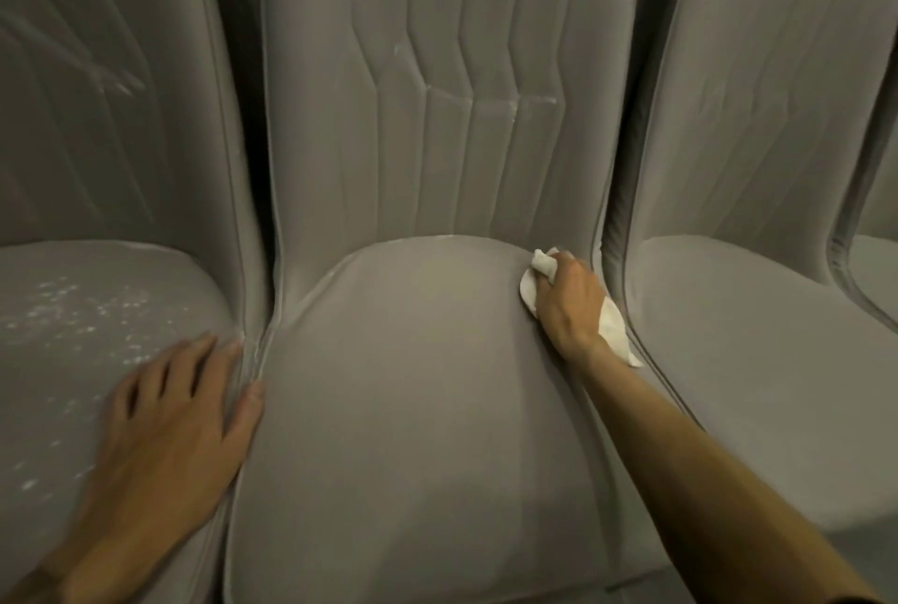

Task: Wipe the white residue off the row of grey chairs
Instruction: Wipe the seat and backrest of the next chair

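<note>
Grey chairs (413, 409) bear white residue (73, 312), cloth (613, 326)

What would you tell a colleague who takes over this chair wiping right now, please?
Right hand: grips the cloth at the back right corner of the middle seat.
Left hand: open, flat on the left seat near its right edge.
Done: the middle seat looks free of residue.
Left: white streaks across the middle backrest; white specks over the left seat; streaks on the left backrest.
Right chair: no clear residue shows.
</note>
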Motion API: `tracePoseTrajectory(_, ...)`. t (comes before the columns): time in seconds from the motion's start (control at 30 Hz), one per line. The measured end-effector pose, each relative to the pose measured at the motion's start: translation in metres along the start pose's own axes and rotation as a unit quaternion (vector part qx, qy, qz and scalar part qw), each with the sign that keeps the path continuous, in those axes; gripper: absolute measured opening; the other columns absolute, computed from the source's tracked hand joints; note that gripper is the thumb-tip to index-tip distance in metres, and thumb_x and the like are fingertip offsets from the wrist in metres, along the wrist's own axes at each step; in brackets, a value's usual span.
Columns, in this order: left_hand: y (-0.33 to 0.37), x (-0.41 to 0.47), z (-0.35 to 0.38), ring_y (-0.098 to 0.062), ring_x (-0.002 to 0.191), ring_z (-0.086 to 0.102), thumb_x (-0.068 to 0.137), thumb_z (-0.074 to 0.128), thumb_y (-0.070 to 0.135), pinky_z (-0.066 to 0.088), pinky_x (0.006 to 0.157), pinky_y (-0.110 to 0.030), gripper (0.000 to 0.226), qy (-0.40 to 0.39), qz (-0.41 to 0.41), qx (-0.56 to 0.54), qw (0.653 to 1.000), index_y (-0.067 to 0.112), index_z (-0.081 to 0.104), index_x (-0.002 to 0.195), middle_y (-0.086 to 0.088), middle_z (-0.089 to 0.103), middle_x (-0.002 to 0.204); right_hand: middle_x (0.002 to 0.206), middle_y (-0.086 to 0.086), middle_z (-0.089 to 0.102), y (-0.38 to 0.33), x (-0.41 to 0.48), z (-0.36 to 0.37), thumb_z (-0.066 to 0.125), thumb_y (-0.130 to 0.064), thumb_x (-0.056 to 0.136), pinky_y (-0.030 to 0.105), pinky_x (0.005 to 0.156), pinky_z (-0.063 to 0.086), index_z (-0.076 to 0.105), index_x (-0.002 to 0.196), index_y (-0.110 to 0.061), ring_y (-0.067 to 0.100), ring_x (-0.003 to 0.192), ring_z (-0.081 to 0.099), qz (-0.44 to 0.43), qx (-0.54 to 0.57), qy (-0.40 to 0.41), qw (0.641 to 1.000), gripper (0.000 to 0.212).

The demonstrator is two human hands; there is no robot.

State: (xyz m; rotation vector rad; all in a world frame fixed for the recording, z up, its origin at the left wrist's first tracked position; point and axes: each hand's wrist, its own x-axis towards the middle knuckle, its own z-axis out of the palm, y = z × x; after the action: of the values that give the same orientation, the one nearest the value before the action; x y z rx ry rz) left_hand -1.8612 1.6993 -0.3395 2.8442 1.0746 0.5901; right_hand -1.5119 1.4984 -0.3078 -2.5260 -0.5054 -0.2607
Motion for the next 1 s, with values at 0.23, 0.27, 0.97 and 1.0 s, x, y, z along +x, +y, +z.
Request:
tracePoseTrajectory(0.23, -0.007, 0.003, 0.006, -0.035, 0.126, 0.054, 0.093, 0.036, 0.055, 0.042, 0.101, -0.055, 0.062, -0.014, -0.009, 0.023, 1.0, 0.019, 0.061, 0.137, -0.006, 0.057, 0.142, 0.121, 0.009, 0.068, -0.057, 0.045, 0.044, 0.062, -0.029, 0.096, 0.033, 0.094, 0.044, 0.065, 0.114, -0.01, 0.029, 0.116, 0.06, -0.186, 0.083, -0.169, 0.964, 0.026)
tracePoseTrajectory(0.27, -0.008, 0.002, 0.006, -0.034, 0.126, 0.054, 0.094, 0.036, 0.056, 0.042, 0.101, -0.055, 0.062, -0.016, -0.011, 0.024, 1.0, 0.021, 0.06, 0.138, -0.004, 0.055, 0.143, 0.121, 0.009, 0.067, -0.049, 0.047, 0.047, 0.061, -0.028, 0.097, 0.035, 0.096, 0.044, 0.064, 0.115, -0.009, 0.029, 0.116, 0.059, -0.201, 0.067, -0.163, 0.964, 0.026)
tracePoseTrajectory(0.97, 0.032, 0.091, 0.001, -0.048, 0.091, 0.059, 0.093, 0.039, 0.049, 0.05, 0.08, -0.057, 0.055, 0.055, -0.041, -0.05, 0.996, 0.005, 0.063, 0.114, -0.025, 0.054, 0.104, 0.127, 0.02, 0.054, -0.034, 0.048, 0.052, 0.047, -0.01, 0.098, 0.04, 0.098, 0.035, 0.057, 0.123, 0.0, 0.038, 0.115, 0.05, -0.047, -0.029, -0.048, 0.997, 0.029)
tracePoseTrajectory(1.0, 0.036, 0.098, 0.004, -0.049, 0.088, 0.057, 0.093, 0.039, 0.047, 0.049, 0.076, -0.057, 0.053, 0.07, -0.048, -0.042, 0.995, 0.003, 0.064, 0.112, -0.027, 0.051, 0.101, 0.127, 0.021, 0.056, -0.047, 0.046, 0.059, 0.047, -0.009, 0.098, 0.039, 0.1, 0.034, 0.058, 0.125, 0.001, 0.038, 0.116, 0.051, -0.047, -0.002, -0.05, 0.998, 0.031)
